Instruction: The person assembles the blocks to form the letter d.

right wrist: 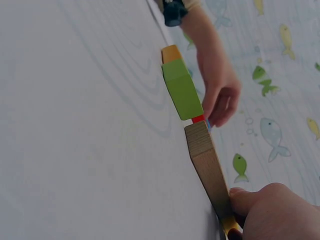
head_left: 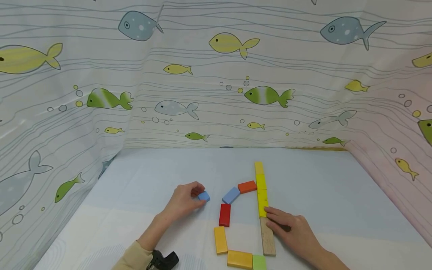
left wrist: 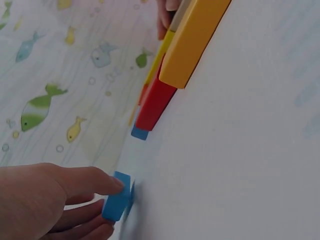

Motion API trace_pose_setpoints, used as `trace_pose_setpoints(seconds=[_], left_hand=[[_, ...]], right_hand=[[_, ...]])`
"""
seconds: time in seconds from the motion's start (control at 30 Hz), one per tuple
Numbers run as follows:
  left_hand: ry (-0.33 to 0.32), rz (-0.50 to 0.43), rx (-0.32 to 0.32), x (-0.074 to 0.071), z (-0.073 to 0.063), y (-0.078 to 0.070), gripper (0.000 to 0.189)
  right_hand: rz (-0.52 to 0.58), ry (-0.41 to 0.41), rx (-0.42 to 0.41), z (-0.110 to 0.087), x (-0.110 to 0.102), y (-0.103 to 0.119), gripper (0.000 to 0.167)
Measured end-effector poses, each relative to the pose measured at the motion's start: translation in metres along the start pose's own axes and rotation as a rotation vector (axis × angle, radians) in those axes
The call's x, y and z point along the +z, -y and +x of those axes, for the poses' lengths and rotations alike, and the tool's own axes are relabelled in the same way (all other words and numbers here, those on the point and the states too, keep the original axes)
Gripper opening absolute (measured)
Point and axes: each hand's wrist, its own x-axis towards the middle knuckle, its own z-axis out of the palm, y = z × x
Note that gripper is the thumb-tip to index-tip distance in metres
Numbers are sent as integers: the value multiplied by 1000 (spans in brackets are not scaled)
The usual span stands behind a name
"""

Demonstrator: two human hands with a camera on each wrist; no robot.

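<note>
My left hand [head_left: 183,198] pinches a small blue block [head_left: 204,196] between thumb and fingers, left of the row of blocks. In the left wrist view the blue block [left wrist: 117,196] is held just at the white surface. My right hand [head_left: 295,230] rests against the right side of a straight column, its fingertips touching where a yellow block [head_left: 262,202] meets a plain wooden block [head_left: 268,237]. From the column's yellow part, a curve runs left and down: orange-red block [head_left: 247,186], blue block [head_left: 231,195], red block [head_left: 224,215], then a yellow-orange block [head_left: 221,240].
Along the near edge lie another yellow-orange block [head_left: 239,259] and a light green block [head_left: 259,262], close to the wooden block's lower end. More yellow blocks [head_left: 259,168] top the column. A fish-printed curtain [head_left: 216,82] surrounds the white table [head_left: 320,187].
</note>
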Motion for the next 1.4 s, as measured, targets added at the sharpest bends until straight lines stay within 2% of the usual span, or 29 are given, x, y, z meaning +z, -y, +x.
trace_pose_setpoints(seconds=[0.2, 0.3, 0.43, 0.6, 0.77, 0.83, 1.0, 1.07, 1.13, 1.27, 1.4], left_hand=[[-20, -29, 66, 2, -5, -12, 29], [9, -47, 116, 6, -7, -21, 29], [89, -74, 183, 12, -12, -37, 28], [209, -115, 254, 28, -21, -60, 27], [326, -90, 339, 46, -33, -81, 26], [378, -87, 355, 52, -38, -90, 27], [463, -86, 433, 66, -47, -103, 26], [476, -62, 502, 73, -49, -106, 25], [507, -44, 539, 80, -49, -108, 26], [585, -12, 544, 90, -49, -115, 30], [596, 5, 547, 94, -53, -118, 31]], right_hand=[[-4, 10, 19, 0, 1, 2, 30], [-8, 14, 25, 0, 0, 2, 31], [-16, 20, 32, 0, -1, 3, 31], [-24, 24, 38, 0, -1, 4, 31], [-26, 31, 50, 0, -2, 4, 31], [-22, 31, 51, 0, -2, 4, 31], [-13, 14, 27, 0, 0, -1, 31], [-7, 3, 14, 0, 0, -2, 31], [-1, -4, 4, 0, 0, -2, 30], [17, -6, 0, 0, -1, -2, 30], [22, 0, 10, 0, 0, -1, 30]])
